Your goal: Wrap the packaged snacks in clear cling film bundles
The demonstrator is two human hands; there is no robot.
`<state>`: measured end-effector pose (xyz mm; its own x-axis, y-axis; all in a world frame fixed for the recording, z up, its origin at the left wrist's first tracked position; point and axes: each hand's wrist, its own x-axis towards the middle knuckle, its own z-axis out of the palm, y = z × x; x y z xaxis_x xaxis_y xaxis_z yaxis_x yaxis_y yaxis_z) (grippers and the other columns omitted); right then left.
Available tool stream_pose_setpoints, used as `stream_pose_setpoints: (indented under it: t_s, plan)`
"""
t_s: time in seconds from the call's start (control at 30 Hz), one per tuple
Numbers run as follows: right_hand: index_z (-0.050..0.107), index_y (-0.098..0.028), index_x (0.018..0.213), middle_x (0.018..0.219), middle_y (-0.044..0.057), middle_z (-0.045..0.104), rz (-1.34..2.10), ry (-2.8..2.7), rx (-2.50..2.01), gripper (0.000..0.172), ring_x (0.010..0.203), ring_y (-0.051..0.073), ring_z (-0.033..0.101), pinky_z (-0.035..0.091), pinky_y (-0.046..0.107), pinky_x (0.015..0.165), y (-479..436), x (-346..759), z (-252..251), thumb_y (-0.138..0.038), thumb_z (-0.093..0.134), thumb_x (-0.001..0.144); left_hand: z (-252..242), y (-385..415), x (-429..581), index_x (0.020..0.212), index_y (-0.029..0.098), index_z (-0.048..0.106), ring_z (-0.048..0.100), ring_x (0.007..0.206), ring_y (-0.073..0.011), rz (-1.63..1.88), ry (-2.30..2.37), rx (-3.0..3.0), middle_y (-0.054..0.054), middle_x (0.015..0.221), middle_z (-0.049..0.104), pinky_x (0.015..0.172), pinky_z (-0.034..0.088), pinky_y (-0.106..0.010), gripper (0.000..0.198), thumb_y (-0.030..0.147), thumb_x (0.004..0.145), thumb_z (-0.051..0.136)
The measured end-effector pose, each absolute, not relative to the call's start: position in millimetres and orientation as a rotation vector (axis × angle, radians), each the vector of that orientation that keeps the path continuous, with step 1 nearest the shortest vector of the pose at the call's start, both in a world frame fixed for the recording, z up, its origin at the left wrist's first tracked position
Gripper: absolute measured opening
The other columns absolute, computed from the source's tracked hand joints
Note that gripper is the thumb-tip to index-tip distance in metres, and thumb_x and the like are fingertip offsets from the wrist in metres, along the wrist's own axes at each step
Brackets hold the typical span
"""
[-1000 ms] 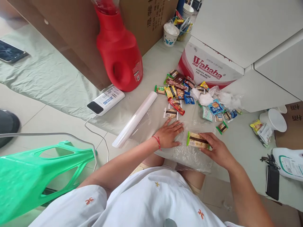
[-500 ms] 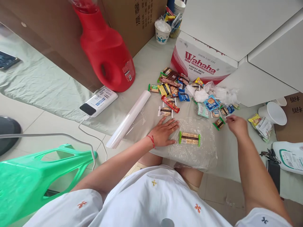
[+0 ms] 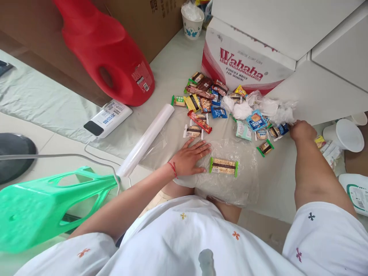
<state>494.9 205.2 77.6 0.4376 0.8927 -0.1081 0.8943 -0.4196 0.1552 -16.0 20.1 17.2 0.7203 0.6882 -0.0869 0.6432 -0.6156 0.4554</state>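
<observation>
My left hand [image 3: 191,156] lies flat, fingers spread, on a clear sheet of plastic film [image 3: 244,184] over the pale cloth. Just right of its thumb, a snack bar [image 3: 224,166] in a green-ended wrapper rests on the film. My right hand [image 3: 303,131] is curled at the right edge of the snack pile, against crumpled clear plastic [image 3: 284,114] and close to a blue packet [image 3: 283,129]. Its fingertips are hidden, so what they grip cannot be made out. A small green-ended packet [image 3: 265,148] lies between the hands.
A roll of plastic film [image 3: 148,138] lies left of my left hand. Wrapped snacks [image 3: 198,119] are heaped before a Wahaha carton [image 3: 244,63]. A red jug [image 3: 126,61], a white power bank [image 3: 107,119] and a green stool [image 3: 37,211] stand left. White tubs [image 3: 346,135] are at right.
My right hand has moved away from beside the small green-ended packet, outward and forward to the crumpled plastic at the pile's right edge. My left hand stays flat on the film. The view has shifted slightly.
</observation>
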Motion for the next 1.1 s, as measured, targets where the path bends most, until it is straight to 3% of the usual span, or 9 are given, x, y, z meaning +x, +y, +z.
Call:
stream_pose_setpoints:
  t_s: [0.23, 0.37, 0.43, 0.53, 0.63, 0.73, 0.83, 0.93, 1.1]
  plan:
    - [0.08, -0.022, 0.12, 0.105, 0.025, 0.076, 0.206, 1.474, 2.93, 0.038, 0.093, 0.033, 0.069, 0.042, 0.049, 0.075, 79.9, 531.9, 95.5, -0.023, 0.068, 0.084, 13.1, 20.3, -16.2, 0.167, 0.023, 0.03, 0.023, 0.162, -0.0328, 0.14, 1.004, 2.466, -0.011, 0.174, 0.029, 0.131, -0.005, -0.055, 0.088, 0.071, 0.096, 0.048]
    - [0.081, -0.026, 0.117, 0.105, 0.017, 0.078, -0.552, 1.625, 3.263, 0.046, 0.082, 0.029, 0.07, 0.053, 0.049, 0.077, 4.4, 508.2, 119.3, -0.041, 0.08, 0.074, 16.0, 20.0, -17.4, 0.169, 0.021, 0.026, 0.023, 0.162, -0.0335, 0.135, 0.997, 2.473, -0.012, 0.174, 0.028, 0.131, -0.004, -0.056, 0.089, 0.068, 0.097, 0.048]
    - [0.082, -0.028, 0.112, 0.109, 0.013, 0.079, -0.972, 1.85, 2.966, 0.045, 0.088, 0.029, 0.072, 0.056, 0.049, 0.086, -14.3, 470.8, 127.1, -0.049, 0.081, 0.072, 17.9, 20.1, -18.1, 0.169, 0.02, 0.026, 0.024, 0.162, -0.0335, 0.145, 0.993, 2.475, -0.013, 0.174, 0.026, 0.131, -0.002, -0.057, 0.087, 0.066, 0.097, 0.047]
    - [0.082, -0.028, 0.114, 0.115, 0.007, 0.079, -1.329, 2.257, 2.157, 0.043, 0.1, 0.028, 0.073, 0.056, 0.045, 0.096, -13.3, 400.4, 128.3, -0.057, 0.067, 0.085, 19.6, 20.7, -19.0, 0.168, 0.02, 0.026, 0.026, 0.161, -0.035, 0.159, 0.997, 2.472, -0.014, 0.175, 0.023, 0.131, 0.001, -0.058, 0.086, 0.062, 0.097, 0.049]
    - [0.078, -0.028, 0.124, 0.117, 0.004, 0.079, -1.255, 2.5, 1.57, 0.043, 0.102, 0.025, 0.073, 0.055, 0.039, 0.095, 6.4, 341.1, 121.0, -0.049, 0.052, 0.098, 19.5, 21.4, -20.1, 0.168, 0.019, 0.026, 0.028, 0.159, -0.0377, 0.169, 0.992, 2.465, -0.015, 0.175, 0.023, 0.13, 0.005, -0.06, 0.089, 0.057, 0.093, 0.056]
    - [0.076, -0.029, 0.128, 0.114, 0.004, 0.079, -0.998, 2.55, 1.308, 0.04, 0.097, 0.023, 0.072, 0.053, 0.033, 0.084, 25.9, 307.3, 114.3, -0.039, 0.05, 0.101, 16.9, 22.0, -22.9, 0.167, 0.019, 0.029, 0.03, 0.158, -0.0388, 0.236, 0.991, 2.446, -0.016, 0.175, 0.023, 0.13, 0.009, -0.061, 0.091, 0.05, 0.089, 0.062]
    - [0.076, -0.032, 0.129, 0.114, 0.004, 0.077, -0.731, 2.502, 1.216, 0.037, 0.097, 0.023, 0.072, 0.049, 0.031, 0.076, 35.7, 293.0, 110.9, -0.035, 0.051, 0.102, 11.0, 21.2, -27.8, 0.165, 0.019, 0.035, 0.025, 0.16, -0.0386, 0.373, 1.025, 2.425, -0.015, 0.175, 0.023, 0.131, 0.014, -0.06, 0.09, 0.046, 0.084, 0.066]
    - [0.073, -0.029, 0.132, 0.13, 0.007, 0.071, -0.522, 2.443, 1.289, 0.038, 0.098, 0.024, 0.072, 0.048, 0.032, 0.073, 32.6, 286.9, 108.7, -0.038, 0.05, 0.104, 4.7, 15.8, -31.5, 0.162, 0.02, 0.039, 0.019, 0.162, -0.0391, 0.536, 1.133, 2.392, -0.015, 0.175, 0.024, 0.13, 0.016, -0.061, 0.089, 0.045, 0.082, 0.067]
    - [0.052, -0.023, 0.153, 0.153, 0.012, 0.055, -0.481, 2.521, 1.324, 0.064, 0.123, 0.03, 0.063, 0.051, 0.035, 0.081, 11.6, 274.8, 102.2, -0.054, 0.062, 0.098, 5.5, -1.8, -23.8, 0.151, 0.019, 0.054, 0.029, 0.159, -0.0373, 0.722, 1.455, 2.282, -0.017, 0.17, 0.036, 0.127, 0.025, -0.06, 0.062, 0.046, 0.095, 0.057]
